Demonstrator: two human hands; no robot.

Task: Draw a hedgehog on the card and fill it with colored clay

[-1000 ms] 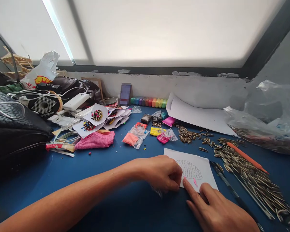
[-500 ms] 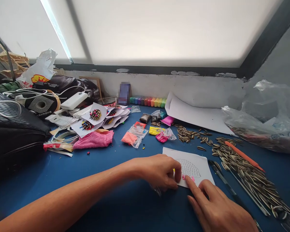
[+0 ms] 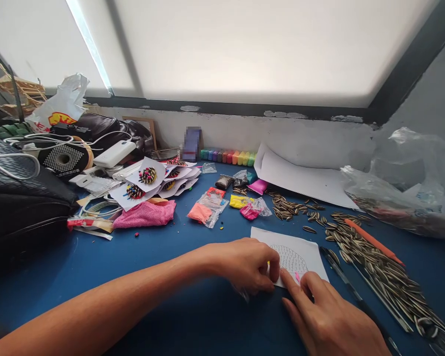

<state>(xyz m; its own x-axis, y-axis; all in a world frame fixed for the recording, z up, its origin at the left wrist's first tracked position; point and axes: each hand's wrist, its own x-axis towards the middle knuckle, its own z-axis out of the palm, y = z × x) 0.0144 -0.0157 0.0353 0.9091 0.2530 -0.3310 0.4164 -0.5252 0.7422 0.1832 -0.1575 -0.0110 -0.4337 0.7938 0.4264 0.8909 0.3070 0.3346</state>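
A white sheet of paper [image 3: 311, 251] lies on the blue table with a drawn oval [image 3: 287, 256] filled with small marks. My left hand [image 3: 246, 262] rests over the sheet's left part, fingers curled in. What those fingers hold is hidden; a bit of clear plastic [image 3: 242, 293] shows beneath the palm, and a speck of yellow [image 3: 269, 263] shows by the fingertips. My right hand [image 3: 328, 316] has its index finger stretched out, its tip pressing the paper at the oval's lower left edge. Beside that finger sits a small piece of pink clay [image 3: 297, 277].
Striped sunflower seeds [image 3: 385, 277] spread along the right, with a pen [image 3: 350, 287] and an orange stick [image 3: 374, 242]. Clay packets [image 3: 241, 201] lie behind the sheet. Left stand seed-decorated papers [image 3: 144, 177], a pink cloth [image 3: 144, 213] and a black bag [image 3: 22, 212].
My right index fingertip has shifted slightly left, onto the spot where a pink piece showed before. My left hand is nearly unchanged. The whole view has shifted slightly.
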